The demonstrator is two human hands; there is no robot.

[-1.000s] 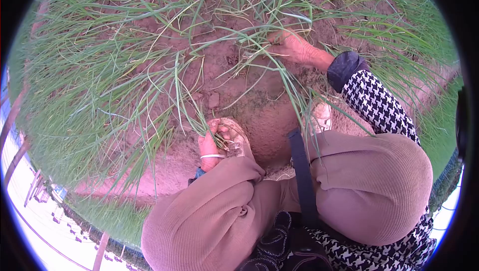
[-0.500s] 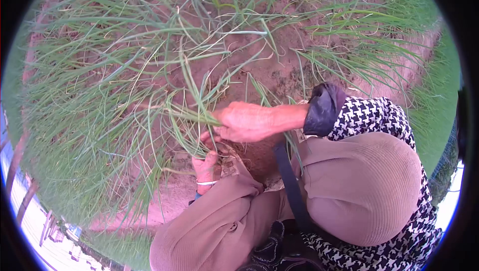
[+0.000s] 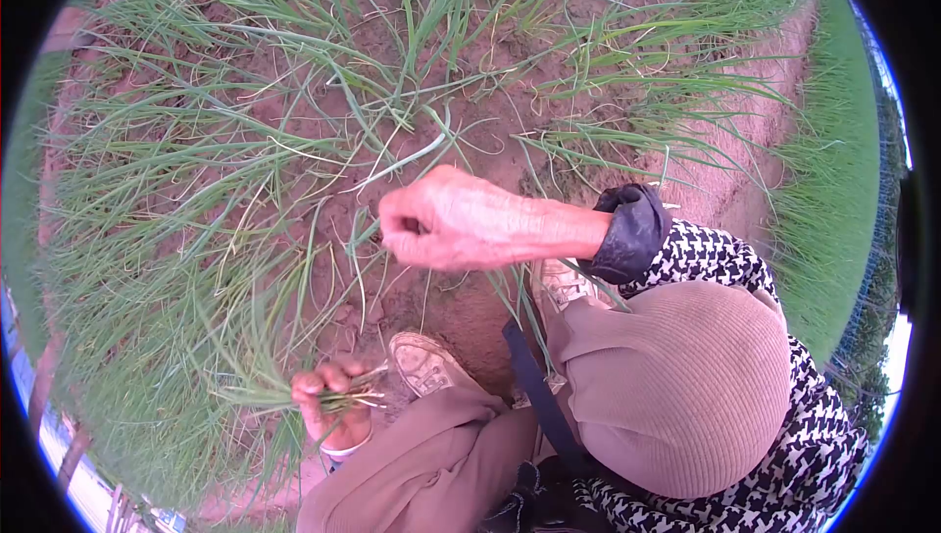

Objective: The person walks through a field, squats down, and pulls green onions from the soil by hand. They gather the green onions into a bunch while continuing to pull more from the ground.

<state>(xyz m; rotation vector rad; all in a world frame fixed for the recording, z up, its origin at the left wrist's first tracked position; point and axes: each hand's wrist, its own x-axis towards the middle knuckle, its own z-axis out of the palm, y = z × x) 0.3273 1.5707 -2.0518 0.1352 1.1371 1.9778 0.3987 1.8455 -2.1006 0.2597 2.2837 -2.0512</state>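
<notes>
A bundle of thin green plants [image 3: 260,376] is gripped in my left hand [image 3: 331,404], low on the left beside my shoe; the pale stem ends stick out to the right of the fingers. My right hand [image 3: 446,219] hangs over the soil near the middle, its fingers curled together. Whether it holds anything small is hidden. Long green leaves [image 3: 402,92] grow from the reddish soil just beyond it.
My worn shoes [image 3: 423,361] stand on the soil [image 3: 470,317] close to the hands. Dense green plants [image 3: 147,239] cover the left side. On the right a bare soil strip [image 3: 730,141] borders more greenery [image 3: 833,180].
My left hand has moved down and left with the bundle, away from my right hand. My right hand has let go of the leaves and is raised slightly to the left.
</notes>
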